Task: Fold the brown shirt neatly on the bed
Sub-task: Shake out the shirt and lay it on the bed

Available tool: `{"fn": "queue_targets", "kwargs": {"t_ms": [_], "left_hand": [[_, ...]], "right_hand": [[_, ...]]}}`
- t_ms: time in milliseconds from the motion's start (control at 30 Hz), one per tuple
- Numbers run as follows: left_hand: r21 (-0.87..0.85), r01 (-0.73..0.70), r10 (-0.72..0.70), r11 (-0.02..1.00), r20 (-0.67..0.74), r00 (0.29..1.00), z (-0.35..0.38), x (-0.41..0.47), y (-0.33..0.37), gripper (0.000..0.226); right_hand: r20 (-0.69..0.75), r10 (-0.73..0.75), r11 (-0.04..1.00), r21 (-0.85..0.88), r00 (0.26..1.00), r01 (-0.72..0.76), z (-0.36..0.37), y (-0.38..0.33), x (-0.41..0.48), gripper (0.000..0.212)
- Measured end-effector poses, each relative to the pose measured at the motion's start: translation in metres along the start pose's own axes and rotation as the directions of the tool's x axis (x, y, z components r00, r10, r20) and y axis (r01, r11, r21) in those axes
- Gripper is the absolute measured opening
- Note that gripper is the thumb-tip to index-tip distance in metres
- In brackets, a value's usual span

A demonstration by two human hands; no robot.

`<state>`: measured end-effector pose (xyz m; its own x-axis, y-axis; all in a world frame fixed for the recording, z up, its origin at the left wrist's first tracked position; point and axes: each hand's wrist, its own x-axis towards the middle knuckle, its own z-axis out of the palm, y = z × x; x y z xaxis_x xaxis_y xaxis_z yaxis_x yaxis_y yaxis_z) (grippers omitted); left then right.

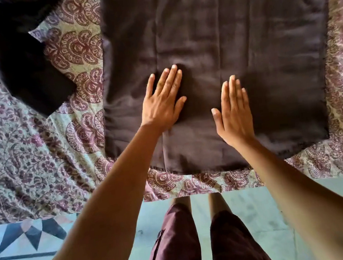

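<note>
Here one brown shirt (240, 33) lies under left hand (163, 104), right hand (235, 112).

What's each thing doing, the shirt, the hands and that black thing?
brown shirt: spread flat on the bed, lightly creased.
left hand: open, flat on the shirt.
right hand: open, fingers straight, over the shirt.
black cloth: lying on the bed, apart from the shirt.

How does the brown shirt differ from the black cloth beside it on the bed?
The brown shirt is dark brown, the black cloth black. The brown shirt is spread flat and straight; the black cloth lies slanted. The left hand and right hand lie flat on the brown shirt; nothing touches the black cloth. Both lie on the patterned bedsheet.
</note>
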<state>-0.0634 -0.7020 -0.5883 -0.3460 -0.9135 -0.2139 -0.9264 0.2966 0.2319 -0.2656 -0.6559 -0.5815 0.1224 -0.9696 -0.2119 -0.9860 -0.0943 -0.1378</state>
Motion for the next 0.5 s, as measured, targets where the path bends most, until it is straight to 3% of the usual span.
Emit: {"fn": "queue_targets", "kwargs": {"t_ms": [100,200,267,400,500], "left_hand": [[0.069,0.039,-0.040,0.997,0.009,0.999,-0.015,0.002,-0.064,0.065],[0.040,0.314,-0.314,0.949,-0.005,0.950,-0.029,-0.009,-0.121,0.071],[0.017,0.396,-0.396,0.918,-0.001,0.918,-0.034,-0.011,-0.132,0.074],[-0.063,0.452,-0.456,0.890,-0.073,0.887,-0.040,-0.003,-0.111,0.070],[-0.113,0.408,-0.420,0.906,-0.116,0.900,-0.045,0.017,-0.091,0.067]], "right_hand": [[0.038,-0.005,1.000,-0.027,0.999,0.006,0.006,0.009,0.007,0.067],[0.044,-0.005,0.999,-0.041,0.999,0.006,0.007,0.009,0.004,0.068],[0.061,0.004,0.999,-0.044,0.998,-0.001,0.004,0.007,0.004,0.069],[0.050,0.030,0.999,-0.013,0.998,-0.030,-0.008,-0.003,0.018,0.069],[-0.010,0.001,1.000,0.018,1.000,-0.001,-0.019,-0.016,0.055,0.066]]}}
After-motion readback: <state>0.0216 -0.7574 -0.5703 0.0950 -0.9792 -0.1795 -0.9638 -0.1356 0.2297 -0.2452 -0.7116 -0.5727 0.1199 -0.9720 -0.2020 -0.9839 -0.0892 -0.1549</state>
